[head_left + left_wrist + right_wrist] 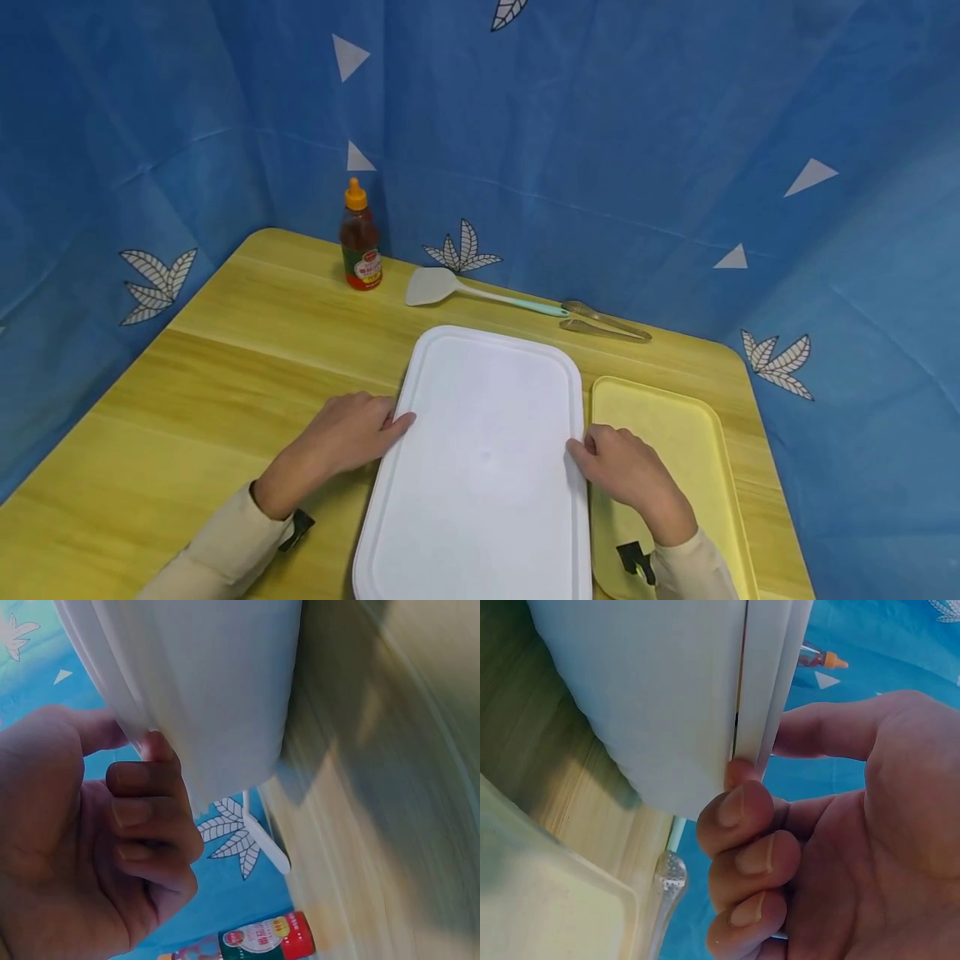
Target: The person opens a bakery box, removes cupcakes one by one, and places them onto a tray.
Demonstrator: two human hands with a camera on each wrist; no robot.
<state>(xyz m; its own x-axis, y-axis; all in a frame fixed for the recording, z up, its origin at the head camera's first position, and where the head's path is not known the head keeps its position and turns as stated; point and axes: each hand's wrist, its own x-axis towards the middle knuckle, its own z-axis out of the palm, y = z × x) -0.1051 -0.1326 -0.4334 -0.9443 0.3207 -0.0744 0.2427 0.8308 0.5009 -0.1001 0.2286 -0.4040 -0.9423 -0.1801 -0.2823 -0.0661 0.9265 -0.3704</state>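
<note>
A white rectangular lid [480,475] lies over a white box [641,690], whose walls show in both wrist views. At the lid's left edge my left hand [348,432] pinches the rim, thumb on top and curled index finger beneath. My right hand [632,471] grips the opposite rim the same way, its other fingers curled below. A thin slit shows between lid and box wall just above the right fingertips [742,772] in the right wrist view. The lid hides what is inside the box.
Right of the box lies a yellow tray [716,467], partly under my right forearm. Along the table's back edge are a sauce bottle [362,250], a white spatula [432,286] with a mint handle, and metal tongs [611,327]. A blue patterned curtain [600,125] surrounds the table.
</note>
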